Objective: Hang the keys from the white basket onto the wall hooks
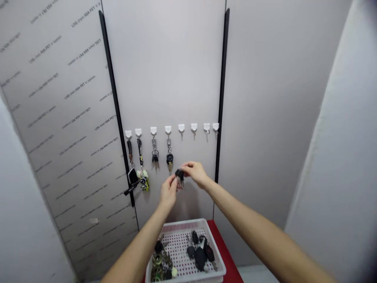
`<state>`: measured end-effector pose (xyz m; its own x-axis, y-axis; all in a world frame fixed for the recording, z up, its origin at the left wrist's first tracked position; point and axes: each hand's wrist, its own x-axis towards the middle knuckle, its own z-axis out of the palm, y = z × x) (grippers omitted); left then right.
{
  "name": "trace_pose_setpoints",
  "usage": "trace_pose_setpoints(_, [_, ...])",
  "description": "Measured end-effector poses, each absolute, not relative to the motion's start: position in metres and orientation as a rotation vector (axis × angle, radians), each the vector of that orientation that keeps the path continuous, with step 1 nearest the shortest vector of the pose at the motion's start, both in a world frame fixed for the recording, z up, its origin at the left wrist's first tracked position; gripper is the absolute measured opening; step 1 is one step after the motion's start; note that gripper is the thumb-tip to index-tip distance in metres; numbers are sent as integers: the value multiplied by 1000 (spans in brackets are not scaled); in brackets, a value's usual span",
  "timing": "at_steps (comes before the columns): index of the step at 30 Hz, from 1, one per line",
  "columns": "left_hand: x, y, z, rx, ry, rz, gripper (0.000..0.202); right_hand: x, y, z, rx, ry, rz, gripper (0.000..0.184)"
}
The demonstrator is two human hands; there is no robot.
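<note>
A small bunch of black-headed keys is held between my two hands, in front of the wall panel and below the row of white hooks. My right hand pinches the top of the bunch. My left hand closes on its lower left side. Just left of the bunch, a key with a round black head hangs from the fourth hook. Above my right hand, the white hook and the ones right of it carry no keys.
Below my hands a white perforated basket stands on a red surface, with black key fobs and metal keys inside. Further left hang a key bunch, a strap with figurine charms and a black fob. Black vertical strips edge the panel.
</note>
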<state>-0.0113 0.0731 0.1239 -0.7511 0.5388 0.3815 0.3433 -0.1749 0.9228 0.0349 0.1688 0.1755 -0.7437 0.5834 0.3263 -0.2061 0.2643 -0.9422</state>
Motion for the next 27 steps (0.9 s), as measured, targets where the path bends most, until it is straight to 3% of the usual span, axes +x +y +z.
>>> trace_pose_setpoints(7, [-28,96,199,1293,2170,2127,37,4,190,246,-385,-1744,1341,6])
trace_pose_setpoints(15, [-36,113,227,1151,2364,1957,39,-23,213,265,-620,-1804,882,9])
trace_pose_setpoints(22, [-35,104,208,1178,2410,1876,38,-8,208,258,-607,-1890,704,17])
trace_pose_setpoints(27, [-22,85,135,1189,2265,1823,35,29,201,200,-473,-1981,670,24])
